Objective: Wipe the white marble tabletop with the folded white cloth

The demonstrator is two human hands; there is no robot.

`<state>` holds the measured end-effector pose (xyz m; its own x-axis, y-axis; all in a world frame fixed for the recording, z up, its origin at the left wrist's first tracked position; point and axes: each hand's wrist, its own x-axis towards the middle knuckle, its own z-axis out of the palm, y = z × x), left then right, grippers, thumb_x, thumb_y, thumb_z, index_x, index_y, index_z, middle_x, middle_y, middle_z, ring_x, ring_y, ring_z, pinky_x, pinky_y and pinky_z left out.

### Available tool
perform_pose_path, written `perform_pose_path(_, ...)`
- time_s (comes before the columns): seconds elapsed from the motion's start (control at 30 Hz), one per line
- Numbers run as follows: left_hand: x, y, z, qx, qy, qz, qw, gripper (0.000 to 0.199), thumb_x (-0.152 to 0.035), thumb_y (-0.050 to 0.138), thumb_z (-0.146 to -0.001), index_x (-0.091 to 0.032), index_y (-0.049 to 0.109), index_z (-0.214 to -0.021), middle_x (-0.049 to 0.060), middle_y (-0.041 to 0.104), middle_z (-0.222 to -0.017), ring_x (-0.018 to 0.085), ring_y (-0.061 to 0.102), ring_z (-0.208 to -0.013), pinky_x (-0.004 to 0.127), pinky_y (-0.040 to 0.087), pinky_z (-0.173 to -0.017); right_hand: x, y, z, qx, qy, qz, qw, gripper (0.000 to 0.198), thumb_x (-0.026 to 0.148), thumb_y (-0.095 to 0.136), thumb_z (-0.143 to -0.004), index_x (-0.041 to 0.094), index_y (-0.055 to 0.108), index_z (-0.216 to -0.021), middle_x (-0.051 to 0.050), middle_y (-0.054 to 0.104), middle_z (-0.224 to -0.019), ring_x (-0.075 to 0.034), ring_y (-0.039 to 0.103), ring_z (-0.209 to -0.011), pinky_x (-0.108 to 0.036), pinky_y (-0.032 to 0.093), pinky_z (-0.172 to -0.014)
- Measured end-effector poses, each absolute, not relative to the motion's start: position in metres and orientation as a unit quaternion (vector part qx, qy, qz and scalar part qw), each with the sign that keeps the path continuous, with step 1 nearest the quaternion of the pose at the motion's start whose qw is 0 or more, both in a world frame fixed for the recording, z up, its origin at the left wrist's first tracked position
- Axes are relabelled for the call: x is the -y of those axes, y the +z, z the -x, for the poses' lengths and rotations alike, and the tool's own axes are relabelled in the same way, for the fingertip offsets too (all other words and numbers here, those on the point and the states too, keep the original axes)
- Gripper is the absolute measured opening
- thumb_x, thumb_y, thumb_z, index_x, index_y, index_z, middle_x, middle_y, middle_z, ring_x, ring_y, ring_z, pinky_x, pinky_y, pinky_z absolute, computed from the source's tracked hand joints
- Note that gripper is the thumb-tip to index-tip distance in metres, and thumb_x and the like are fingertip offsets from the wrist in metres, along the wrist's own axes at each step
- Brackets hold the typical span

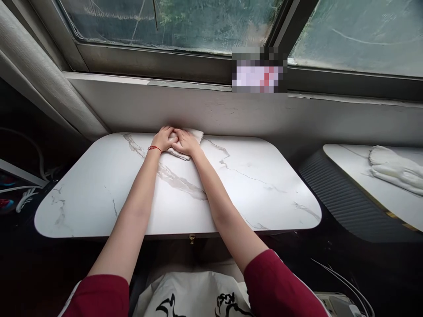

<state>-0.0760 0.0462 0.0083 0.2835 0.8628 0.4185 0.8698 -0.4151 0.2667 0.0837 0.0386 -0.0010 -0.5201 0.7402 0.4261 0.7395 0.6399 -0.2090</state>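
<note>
A folded white cloth (197, 134) lies at the far edge of the white marble-patterned table (89, 185), close to the wall. My left hand (163, 139), with a red string bracelet at the wrist, rests on its left side with the fingers bent over it. From the right, my right hand (185, 142) presses on the same cloth. The two hands touch at the fingers and thumbs, and both arms reach nearly straight across the tabletop. Part of the cloth is hidden beneath the hands.
A wall and a framed window (185, 26) stand just behind the table. At left hangs a pale curtain (49, 66). On the right is a second tabletop (357, 163) with a crumpled white cloth item (395, 169). Cables (343, 277) lie at lower right.
</note>
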Motion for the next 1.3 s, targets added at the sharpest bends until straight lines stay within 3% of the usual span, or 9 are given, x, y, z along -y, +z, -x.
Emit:
perform_pose_path(0.47, -0.017, 0.018, 0.053, 0.564, -0.123, 0.814, 0.065, 0.056, -0.037, 0.038, -0.095, -0.012, 0.049, -0.144, 0.017, 0.048, -0.153, 0.035, 0.043, -0.138, 0.052, 0.041, -0.108, -0.023, 0.001, -0.113, 0.909, -0.039, 0.386, 0.152, 0.065, 0.043, 0.049, -0.100, 0.002, 0.040, -0.150, -0.021, 0.041, -0.159, -0.030, 0.037, -0.149, -0.044, 0.025, -0.124)
perform_pose_path(0.77, 0.038, 0.006, 0.007, 0.493, -0.105, 0.862, 0.058, 0.069, -0.036, 0.029, -0.097, 0.004, 0.032, -0.154, 0.023, 0.029, -0.165, 0.030, 0.021, -0.157, 0.048, 0.015, -0.127, 0.044, -0.005, -0.171, 0.918, -0.048, 0.367, 0.144, 0.071, 0.042, 0.046, -0.097, -0.004, 0.037, -0.150, -0.028, 0.034, -0.161, -0.036, 0.032, -0.151, -0.053, 0.025, -0.124)
perform_pose_path(1.1, 0.144, -0.008, -0.065, 0.358, -0.160, 0.918, 0.065, 0.068, -0.036, 0.034, -0.098, 0.005, 0.037, -0.152, 0.024, 0.031, -0.164, 0.033, 0.022, -0.156, 0.047, 0.022, -0.127, 0.190, -0.007, -0.246, 0.885, -0.018, 0.415, 0.209, 0.077, 0.035, 0.047, -0.087, -0.007, 0.037, -0.151, -0.027, 0.032, -0.162, -0.037, 0.023, -0.155, -0.055, 0.026, -0.126)
perform_pose_path(1.3, 0.128, -0.009, -0.075, 0.361, -0.155, 0.918, 0.051, 0.071, -0.039, 0.036, -0.097, 0.006, 0.038, -0.151, 0.026, 0.033, -0.162, 0.035, 0.026, -0.155, 0.048, 0.024, -0.127, 0.174, -0.006, -0.254, 0.886, -0.006, 0.424, 0.187, 0.078, 0.039, 0.047, -0.086, -0.006, 0.039, -0.150, -0.028, 0.035, -0.161, -0.038, 0.027, -0.153, -0.056, 0.028, -0.124)
